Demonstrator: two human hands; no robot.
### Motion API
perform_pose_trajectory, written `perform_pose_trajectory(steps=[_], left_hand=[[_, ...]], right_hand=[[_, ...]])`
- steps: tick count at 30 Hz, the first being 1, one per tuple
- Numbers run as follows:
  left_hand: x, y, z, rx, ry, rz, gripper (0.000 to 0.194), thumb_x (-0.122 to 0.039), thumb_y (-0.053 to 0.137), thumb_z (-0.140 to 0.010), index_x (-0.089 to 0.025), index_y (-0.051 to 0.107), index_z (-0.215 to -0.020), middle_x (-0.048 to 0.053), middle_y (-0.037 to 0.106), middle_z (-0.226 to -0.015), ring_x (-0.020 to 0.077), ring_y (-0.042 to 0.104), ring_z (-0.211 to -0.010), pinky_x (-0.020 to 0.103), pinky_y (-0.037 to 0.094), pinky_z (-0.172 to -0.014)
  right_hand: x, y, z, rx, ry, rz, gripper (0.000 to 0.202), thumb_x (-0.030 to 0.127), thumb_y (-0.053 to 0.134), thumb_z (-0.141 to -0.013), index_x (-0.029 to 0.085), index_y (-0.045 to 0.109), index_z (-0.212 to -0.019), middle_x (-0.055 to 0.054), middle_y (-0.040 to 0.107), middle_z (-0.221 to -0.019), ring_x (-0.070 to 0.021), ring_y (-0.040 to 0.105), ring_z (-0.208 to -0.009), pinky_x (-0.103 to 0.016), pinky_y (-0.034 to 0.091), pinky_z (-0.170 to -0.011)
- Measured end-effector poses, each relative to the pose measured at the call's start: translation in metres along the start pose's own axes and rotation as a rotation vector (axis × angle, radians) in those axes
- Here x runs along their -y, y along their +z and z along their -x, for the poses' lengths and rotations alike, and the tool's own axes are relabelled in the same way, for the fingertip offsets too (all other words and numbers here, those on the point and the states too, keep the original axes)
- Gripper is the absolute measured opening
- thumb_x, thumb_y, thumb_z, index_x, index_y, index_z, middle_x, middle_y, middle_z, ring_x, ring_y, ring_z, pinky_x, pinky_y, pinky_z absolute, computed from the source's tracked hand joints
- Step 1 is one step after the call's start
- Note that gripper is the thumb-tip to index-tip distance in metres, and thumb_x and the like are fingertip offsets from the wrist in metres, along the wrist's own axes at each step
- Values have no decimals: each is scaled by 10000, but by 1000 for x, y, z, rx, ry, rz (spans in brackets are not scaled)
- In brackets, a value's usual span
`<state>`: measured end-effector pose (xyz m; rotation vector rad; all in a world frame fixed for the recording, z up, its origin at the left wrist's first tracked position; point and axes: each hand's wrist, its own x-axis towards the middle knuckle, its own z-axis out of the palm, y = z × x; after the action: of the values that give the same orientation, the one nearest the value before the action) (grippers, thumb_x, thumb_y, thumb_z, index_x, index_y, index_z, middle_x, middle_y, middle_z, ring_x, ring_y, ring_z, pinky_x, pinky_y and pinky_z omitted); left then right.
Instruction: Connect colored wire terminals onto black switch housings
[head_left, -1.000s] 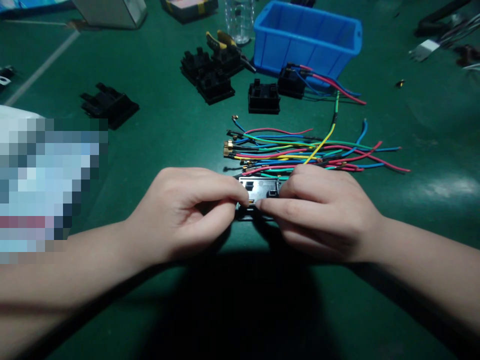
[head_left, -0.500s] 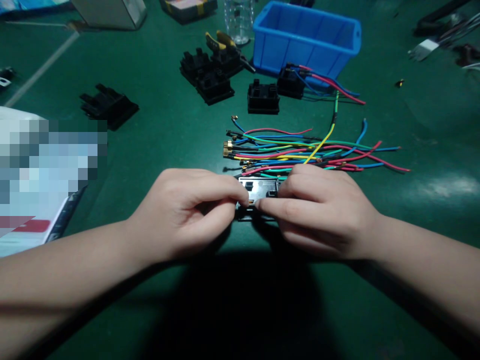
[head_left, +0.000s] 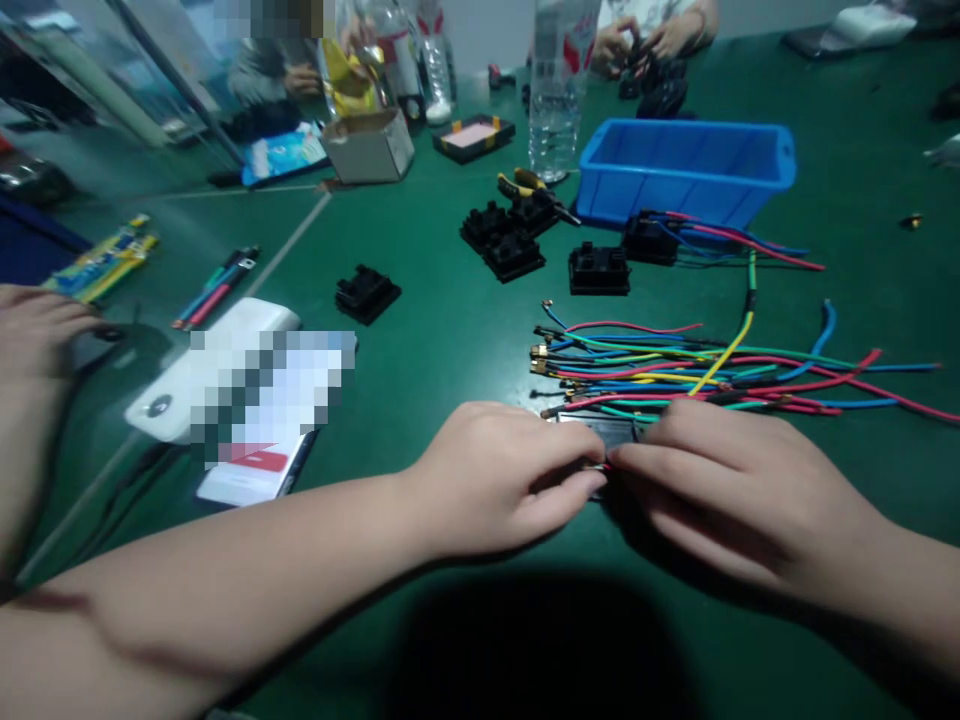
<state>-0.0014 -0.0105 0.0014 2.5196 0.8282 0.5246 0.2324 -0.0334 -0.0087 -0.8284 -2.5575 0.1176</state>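
Closest to me, the worker's left hand bends in narrow, thumb and forefinger nearly together, holding one end of a flat black plastic housing. The right hand curls over the other end, also holding it, forefinger stretched toward the left fingertips. The housing sits low over the green tabletop, between the two hands (whether the right also grips the yellow-and-green wire rising beside it, I can't tell).

Just behind lies a loose bundle of red, blue, green and yellow wires with brassy ends. Off to the left, a white-screened phone rests near a white rounded plastic case, and another person's hand comes in at the edge. Beyond the wires, more black plastic housings stand about, with yellow-handled pliers across one group. Then comes a blue rectangular plastic bin, and behind it a clear plastic bottle.
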Motion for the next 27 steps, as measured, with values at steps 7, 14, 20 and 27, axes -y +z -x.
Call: perform_pose_trajectory(steps=[7, 14, 20, 27], left_hand=[[0, 0, 1, 23, -26, 29, 180, -310, 546, -951, -195, 684, -954, -33, 648, -641, 110, 587, -593, 228, 400, -600], [1, 1, 1, 10, -14, 64, 162, -294, 552, -940, -188, 674, -948, -36, 645, -633, 109, 579, -577, 230, 391, -594], [2, 1, 1, 39, -44, 105, 232, -354, 514, -980, -200, 675, -914, -15, 664, -694, 118, 594, -630, 228, 417, -629], [2, 2, -1, 54, -233, 321, 165, -323, 602, -916, -197, 671, -834, -56, 556, -596, 81, 494, -541, 189, 340, -524]], right_hand=[[-1, 3, 1, -16, -39, 5, 139, 156, 492, -946, 178, 598, -1034, -11, 561, -725, -148, 474, -642, -279, 302, -577], [-1, 0, -3, -8, -42, -72, 190, 118, 499, -920, 146, 597, -1080, -6, 586, -708, -128, 509, -613, -243, 338, -562], [0, -1, -6, -17, -38, -81, 185, 131, 496, -923, 150, 596, -1078, -10, 600, -695, -131, 522, -593, -243, 333, -527], [0, 4, -2, -3, 39, -157, 260, 141, 518, -932, 174, 552, -1188, -17, 702, -807, -140, 623, -649, -262, 445, -575]])
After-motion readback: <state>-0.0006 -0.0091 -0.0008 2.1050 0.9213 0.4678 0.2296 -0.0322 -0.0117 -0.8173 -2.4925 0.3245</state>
